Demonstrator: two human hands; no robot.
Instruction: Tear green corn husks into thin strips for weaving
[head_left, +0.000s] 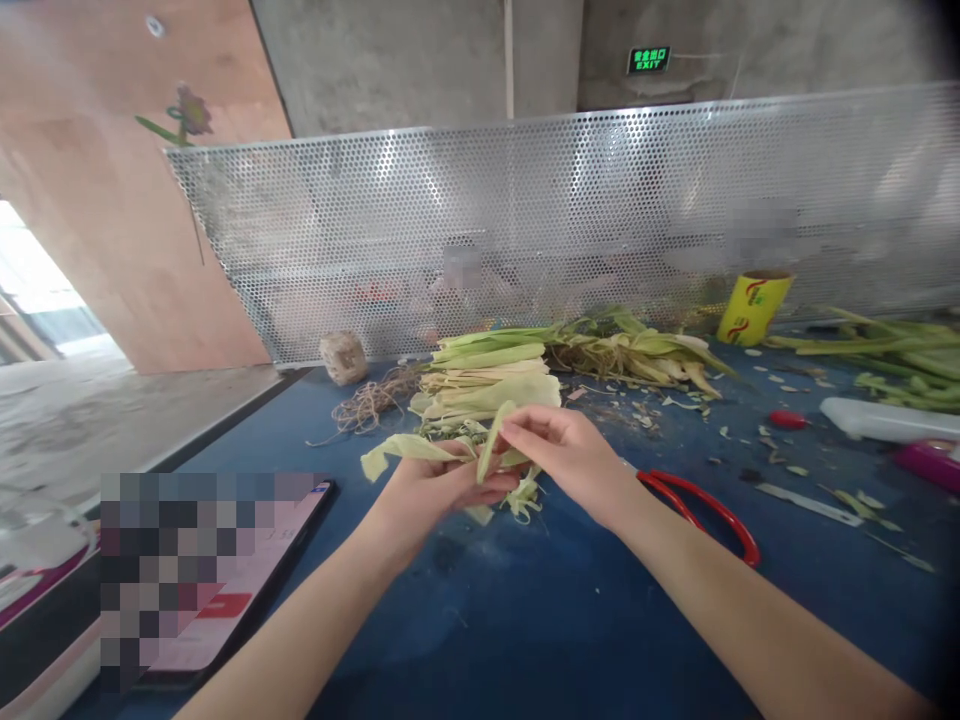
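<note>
My left hand (pixel 431 495) is closed around a pale green corn husk strip (pixel 409 449), whose loose end sticks out to the left. Between both hands a piece of the husk stands up in a fold, and the fingers of my right hand (pixel 574 455) pinch it at its right side. Just beyond my hands lies a stack of corn husks (pixel 487 375), green at the back and paler in front. Curled husk scraps (pixel 523 497) show under my fingers. Red-handled scissors (pixel 739 525) lie beside my right forearm, their blades mostly hidden.
A phone (pixel 277 560) lies at left on the blue table (pixel 465 640). Beyond it are tangled twine (pixel 371 402) and a pale roll (pixel 343 357). More husks (pixel 645 355), a yellow tube (pixel 754 308), a white tool (pixel 877 418) and scraps lie right, before a perforated metal screen (pixel 360 230).
</note>
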